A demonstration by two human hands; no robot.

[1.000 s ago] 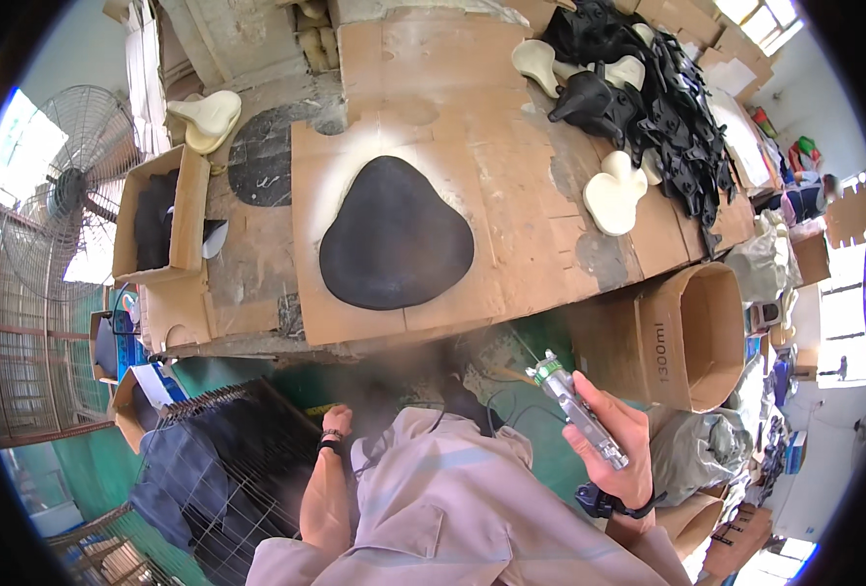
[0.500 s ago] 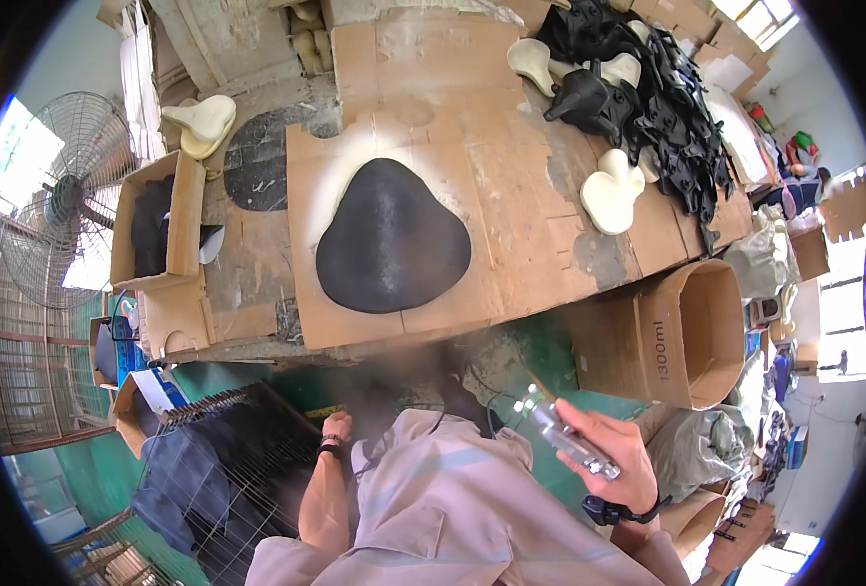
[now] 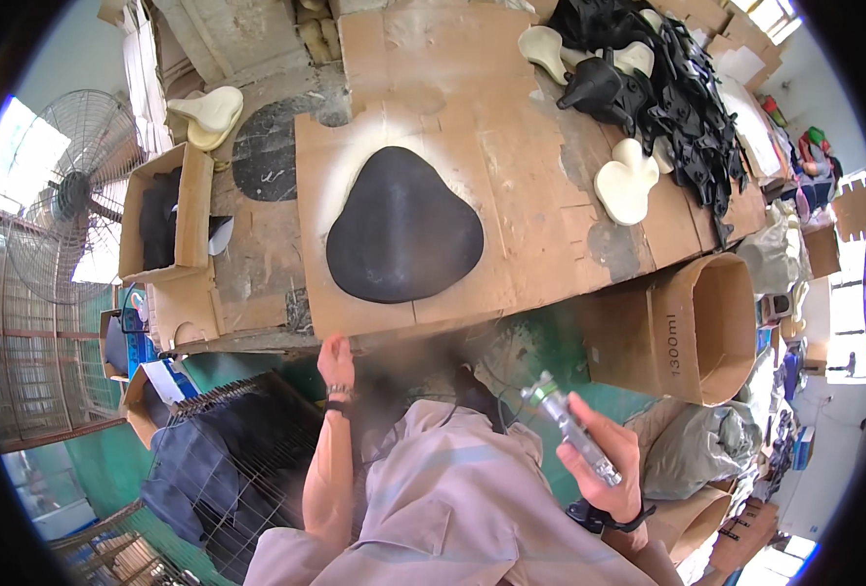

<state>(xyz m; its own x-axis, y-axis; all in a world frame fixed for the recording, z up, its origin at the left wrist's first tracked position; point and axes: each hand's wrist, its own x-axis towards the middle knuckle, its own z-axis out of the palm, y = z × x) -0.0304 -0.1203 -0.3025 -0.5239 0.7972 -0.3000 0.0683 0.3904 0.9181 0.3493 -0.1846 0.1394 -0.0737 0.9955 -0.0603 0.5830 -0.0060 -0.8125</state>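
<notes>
On a cardboard sheet [image 3: 433, 156] on the workbench lies a black, rounded-triangular saddle cover [image 3: 403, 234], laid flat with a pale streak down its middle. Whitish overspray rings its upper edges. Below the bench's front edge, my right hand [image 3: 607, 454] is closed round a silver spray gun [image 3: 579, 430] with a green ring near its tip, which points up and left. My left hand [image 3: 335, 361] is at the bench's front edge, below the saddle cover's left side. Its fingers are curled together, and anything inside them is hidden.
Cream saddle foams [image 3: 626, 183] and a heap of black saddle covers [image 3: 682, 117] lie at the right. An open carton [image 3: 667, 337] stands below the bench's right end. At left are a box of black pieces [image 3: 196, 210], a fan [image 3: 76, 186] and a wire rack [image 3: 257, 469].
My left hand has risen from beside my lap to the bench's front edge. The spray gun has tilted more upright in my right hand. The whole view has shifted slightly.
</notes>
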